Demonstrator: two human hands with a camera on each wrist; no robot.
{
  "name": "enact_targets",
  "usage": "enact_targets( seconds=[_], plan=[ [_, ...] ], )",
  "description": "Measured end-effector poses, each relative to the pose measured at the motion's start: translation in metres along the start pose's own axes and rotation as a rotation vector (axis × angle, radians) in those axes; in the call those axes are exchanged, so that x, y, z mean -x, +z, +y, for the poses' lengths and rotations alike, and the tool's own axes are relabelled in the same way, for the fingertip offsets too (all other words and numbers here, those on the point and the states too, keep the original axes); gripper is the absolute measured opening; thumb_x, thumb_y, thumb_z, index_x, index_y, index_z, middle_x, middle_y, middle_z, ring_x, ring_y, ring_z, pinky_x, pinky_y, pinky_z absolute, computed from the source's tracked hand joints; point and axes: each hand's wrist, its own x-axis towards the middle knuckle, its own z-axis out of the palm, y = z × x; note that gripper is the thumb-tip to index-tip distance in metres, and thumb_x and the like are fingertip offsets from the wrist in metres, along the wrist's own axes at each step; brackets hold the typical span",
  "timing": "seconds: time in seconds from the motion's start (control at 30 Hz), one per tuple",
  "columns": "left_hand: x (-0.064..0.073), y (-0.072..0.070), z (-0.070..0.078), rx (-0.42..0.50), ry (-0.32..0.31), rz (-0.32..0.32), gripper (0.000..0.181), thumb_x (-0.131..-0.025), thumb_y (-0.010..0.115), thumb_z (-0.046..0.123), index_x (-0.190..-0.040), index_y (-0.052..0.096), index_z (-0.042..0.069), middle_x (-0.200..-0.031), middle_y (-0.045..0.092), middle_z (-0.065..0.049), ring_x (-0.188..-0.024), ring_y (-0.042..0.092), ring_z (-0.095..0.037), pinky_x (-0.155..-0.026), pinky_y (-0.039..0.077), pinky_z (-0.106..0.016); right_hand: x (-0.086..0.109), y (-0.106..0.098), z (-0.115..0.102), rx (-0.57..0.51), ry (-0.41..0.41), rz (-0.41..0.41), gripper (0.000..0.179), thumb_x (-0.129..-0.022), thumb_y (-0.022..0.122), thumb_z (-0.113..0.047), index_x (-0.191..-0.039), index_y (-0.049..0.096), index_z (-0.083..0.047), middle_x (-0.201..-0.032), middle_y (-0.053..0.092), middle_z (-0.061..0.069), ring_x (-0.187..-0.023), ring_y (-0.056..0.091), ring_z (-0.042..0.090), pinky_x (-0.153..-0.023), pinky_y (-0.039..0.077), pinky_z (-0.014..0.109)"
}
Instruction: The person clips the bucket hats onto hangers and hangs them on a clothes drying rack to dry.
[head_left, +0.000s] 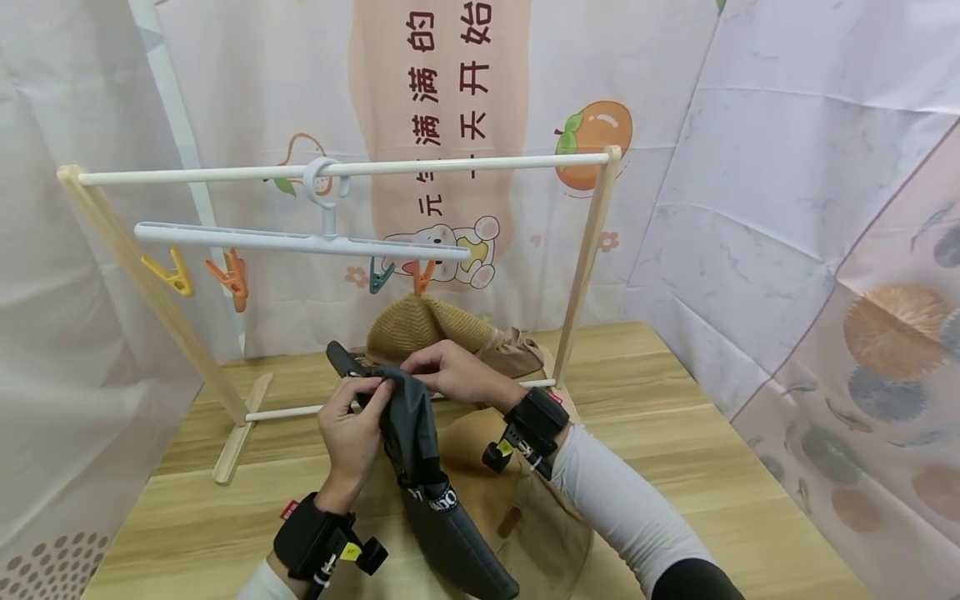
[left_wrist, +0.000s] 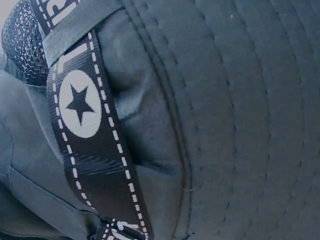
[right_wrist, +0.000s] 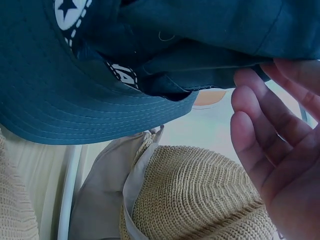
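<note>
A dark grey brimmed hat with a black lettered band is held up over the table, its crown cloth bunched and its brim tilted. My left hand pinches the crown cloth from the left between thumb and fingers. On the other side my right hand pinches the same cloth; in the right wrist view this hand has its fingertips at the fabric's edge. The left wrist view shows the stitched brim and a star on the band, but no hand. Behind, a tan knitted hat hangs from an orange clip.
A white hanger hangs on the wooden-sided rack's rail. Yellow, orange and green clips hang beneath it. Another tan hat lies on the wooden table under the dark one.
</note>
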Motion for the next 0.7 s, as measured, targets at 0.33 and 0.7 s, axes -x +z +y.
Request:
enact_targets(
  seconds=[0.33, 0.7],
  plan=[
    [-0.009, -0.005, 0.0, -0.064, -0.071, 0.003, 0.005, -0.082, 0.075, -0.002, -0.082, 0.072, -0.006, -0.079, 0.063, 0.011, -0.08, 0.058, 0.001, -0.066, 0.043, -0.014, -0.01, 0.002, 0.0, -0.02, 0.027, 0.02, 0.018, -0.098, 0.059, -0.011, -0.104, 0.073, -0.003, -0.074, 0.062, 0.002, -0.057, 0.049, 0.007, -0.056, 0.042, 0.02],
    [-0.024, -0.008, -0.005, -0.051, -0.111, 0.003, 0.007, -0.084, 0.075, 0.003, -0.084, 0.075, -0.004, -0.078, 0.064, 0.015, -0.075, 0.057, 0.0, -0.065, 0.043, -0.014, -0.024, -0.002, -0.002, -0.016, 0.064, 0.028, 0.019, -0.098, 0.059, -0.013, -0.105, 0.074, -0.004, -0.072, 0.062, 0.001, -0.055, 0.049, 0.008, -0.056, 0.042, 0.021]
  ],
)
